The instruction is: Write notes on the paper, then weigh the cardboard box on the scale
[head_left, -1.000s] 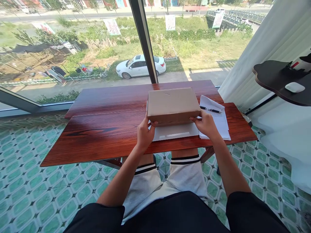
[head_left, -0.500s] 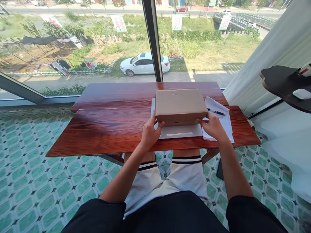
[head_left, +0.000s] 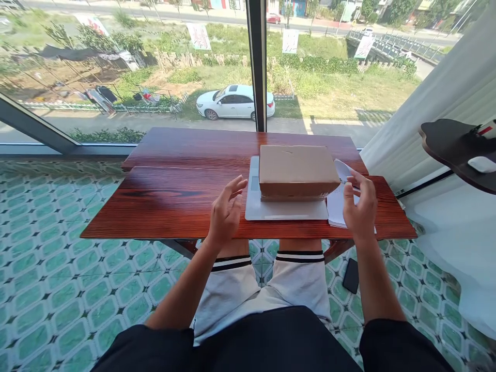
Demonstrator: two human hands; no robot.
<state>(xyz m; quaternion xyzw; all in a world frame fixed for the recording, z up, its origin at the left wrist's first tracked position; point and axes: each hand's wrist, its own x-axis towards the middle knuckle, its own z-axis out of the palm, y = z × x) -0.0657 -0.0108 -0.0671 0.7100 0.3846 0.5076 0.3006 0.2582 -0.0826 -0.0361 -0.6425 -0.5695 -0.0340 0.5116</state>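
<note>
A brown cardboard box [head_left: 297, 164] rests on a flat silver-grey slab [head_left: 287, 211] that looks like a closed laptop or a scale. To the left of the box, my left hand [head_left: 227, 213] hovers with fingers apart and nothing in it. My right hand [head_left: 359, 204] is on the other side, fingers loosely curved and parted, holding nothing. It hangs over the sheets of paper [head_left: 335, 209] and hides part of them. Neither hand touches the box.
The dark red wooden table [head_left: 174, 206] has a seam running along its length. A dark phone-like object [head_left: 351, 276] lies on the green tiled floor [head_left: 96, 289]. At the right, a dark shelf [head_left: 449, 142] holds a white mouse-like object [head_left: 482, 164]. Large windows stand behind the table.
Both hands have let go of the box and moved outward, left and right. The box now sits lower, resting on the slab. The view has shifted slightly.
</note>
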